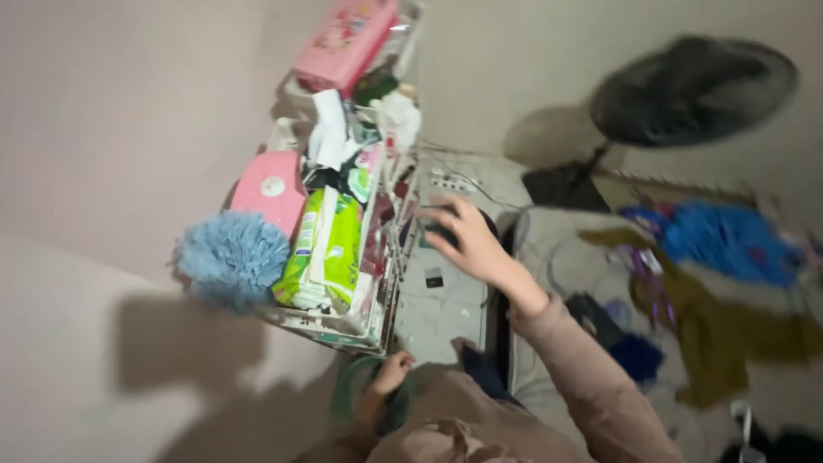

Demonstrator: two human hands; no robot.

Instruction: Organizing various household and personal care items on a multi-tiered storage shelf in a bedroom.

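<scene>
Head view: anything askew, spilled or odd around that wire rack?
Yes. The wire rack is overstuffed: pink packs, a green pack and crumpled white bags jumbled together, and a blue fluffy duster sticks out past its edge. Clothes lie strewn on the right. Right hand reaches toward the rack; left hand touches something green.

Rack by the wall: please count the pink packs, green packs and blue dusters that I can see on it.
Pink packs: 2, one at the far end and one beside the duster
Green packs: 1
Blue dusters: 1
Total: 4 on the rack
</scene>
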